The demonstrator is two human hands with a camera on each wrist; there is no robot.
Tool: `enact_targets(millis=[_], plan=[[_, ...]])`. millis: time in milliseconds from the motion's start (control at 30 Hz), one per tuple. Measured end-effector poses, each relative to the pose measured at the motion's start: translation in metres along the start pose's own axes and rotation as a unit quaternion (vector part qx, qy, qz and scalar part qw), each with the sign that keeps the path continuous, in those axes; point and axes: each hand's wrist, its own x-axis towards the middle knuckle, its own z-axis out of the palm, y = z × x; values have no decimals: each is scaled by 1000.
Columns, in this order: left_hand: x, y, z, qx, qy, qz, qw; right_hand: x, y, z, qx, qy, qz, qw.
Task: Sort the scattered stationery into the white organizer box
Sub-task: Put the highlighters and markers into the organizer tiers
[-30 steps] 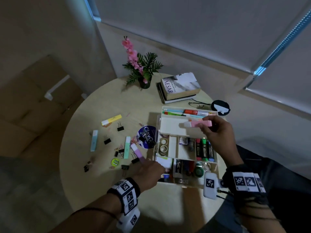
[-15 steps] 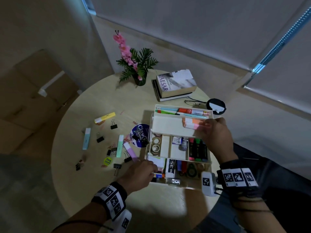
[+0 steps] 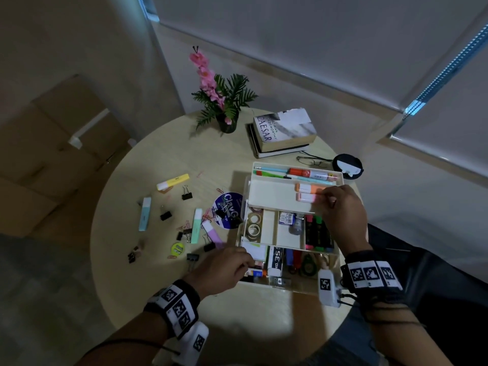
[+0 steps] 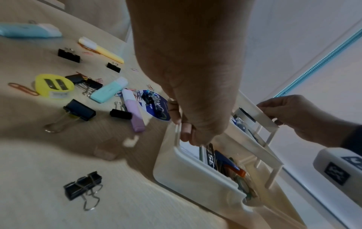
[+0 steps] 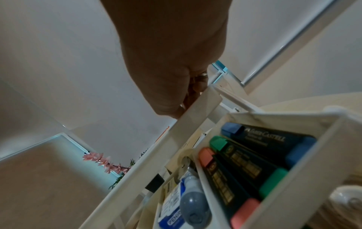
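Over the white organizer box (image 3: pixel 287 287), the right hand (image 3: pixel 340 207) is pinching a pink highlighter (image 3: pixel 306 197) w/ its fingertips, setting it just beside an orange highlighter (image 3: pixel 307 188) in the upper tray. Left hand (image 3: pixel 221 269) is gripping the box's near-left rim, fingers curled over it. Judging roughly, sorting's about half done: yellow, blue, green & purple highlighters (image 3: pixel 212 231), binder clips (image 3: pixel 165 215) etc. are lying on the table (image 3: pixel 211 165).

White organizer box (image 3: pixel 287 285) stands open on the table — pink highlighter (image 3: pixel 306 197) seemingly lying in its upper tray.
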Motion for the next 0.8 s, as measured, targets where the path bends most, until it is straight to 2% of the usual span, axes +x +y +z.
enact_targets(millis=[133, 233, 333, 500, 567, 700, 800], plan=[[-11, -11, -11, -39, 40, 6, 998, -5, -17, 0, 13, 31, -8, 999], [-27, -29, -24, -48, 68, -6, 997, -11, -47, 9, 38, 39, -51, 997], [-48, -58, -35, -56, 105, -45, 992, -28, -91, 29, 66, 2, -106, 992], [-84, -110, -52, -77, 150, -100, 981, -55, -160, 78, 74, -101, -167, 978], [-96, -129, -57, -85, 172, -121, 974, -60, -184, 101, 75, -150, -157, 973], [-114, -166, -59, -89, 222, -164, 957, -59, -215, 158, 48, -250, -55, 965], [-122, -191, -61, -94, 245, -207, 942, -56, -228, 197, 28, -290, -16, 957]])
